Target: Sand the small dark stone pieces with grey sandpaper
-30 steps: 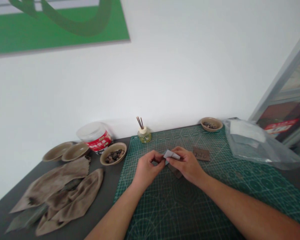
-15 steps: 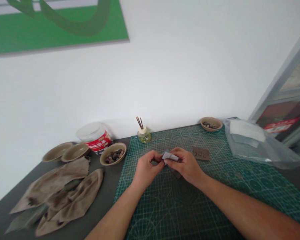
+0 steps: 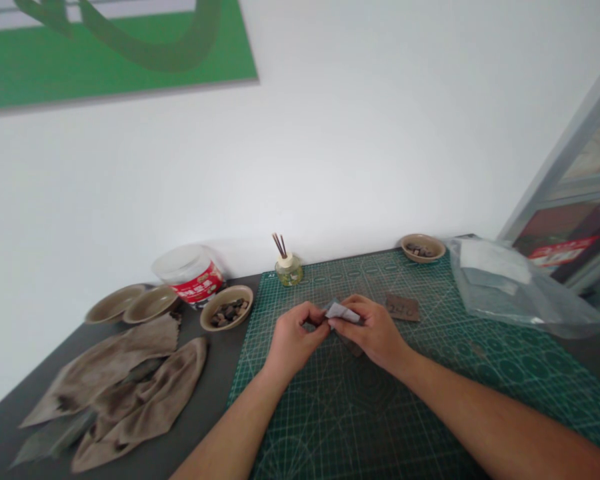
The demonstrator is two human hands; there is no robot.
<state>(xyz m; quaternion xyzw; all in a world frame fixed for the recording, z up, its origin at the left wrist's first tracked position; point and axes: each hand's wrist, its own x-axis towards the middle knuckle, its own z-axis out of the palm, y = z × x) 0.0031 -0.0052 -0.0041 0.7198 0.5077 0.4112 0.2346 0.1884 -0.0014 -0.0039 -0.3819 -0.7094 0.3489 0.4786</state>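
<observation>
Both hands meet over the green cutting mat point(image 3: 405, 400). My right hand point(image 3: 375, 331) pinches a small folded grey sheet point(image 3: 341, 311), like sandpaper, with a darker part hanging under the palm. My left hand point(image 3: 294, 339) is closed in a pinch right against the sheet's left end; what its fingertips grip is too small to make out. A small brown rectangular piece point(image 3: 403, 308) lies on the mat just right of the hands.
A bowl of small dark stones point(image 3: 227, 307) sits left of the mat, with two shallow bowls point(image 3: 133, 303), a red-labelled jar point(image 3: 191, 273) and brown cloths point(image 3: 115, 377). A reed diffuser point(image 3: 288, 266), another bowl of stones point(image 3: 423, 247) and a plastic bag point(image 3: 510, 283) stand behind.
Almost nothing: the grey sheet and my right hand's fingers have shifted very slightly against my left hand's pinch.
</observation>
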